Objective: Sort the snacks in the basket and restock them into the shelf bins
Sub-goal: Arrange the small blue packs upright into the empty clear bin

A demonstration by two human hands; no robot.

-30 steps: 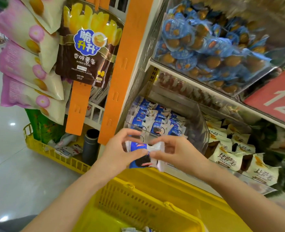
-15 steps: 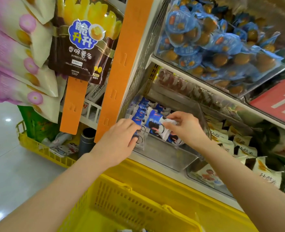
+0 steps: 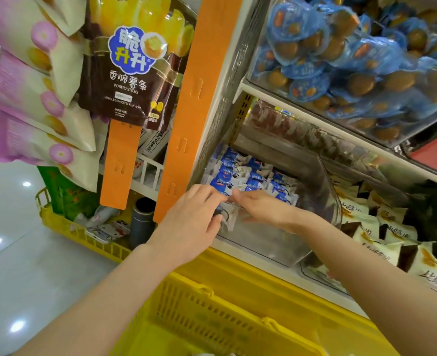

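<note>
A clear shelf bin (image 3: 323, 194) holds rows of blue-and-white snack packets (image 3: 253, 177). Both my hands are inside its front left corner. My left hand (image 3: 196, 219) curls its fingers round one blue-and-white packet (image 3: 229, 217) at the front of the row. My right hand (image 3: 261, 206) lies over the same packet with its fingers stretched out to the left, pressing on the row. The yellow basket (image 3: 212, 317) sits below my arms; its contents are almost fully out of view.
An orange upright strip (image 3: 186, 119) flanks the bin's left. Bags of potato sticks (image 3: 132, 68) and pink bags (image 3: 32, 104) hang at left. Blue egg packs (image 3: 353, 60) fill the bin above; beige packets (image 3: 381, 227) fill the bin to the right.
The packet I held in front of the shelf went into the bin. Both hands followed it in, and the right hand has flattened over the row.
</note>
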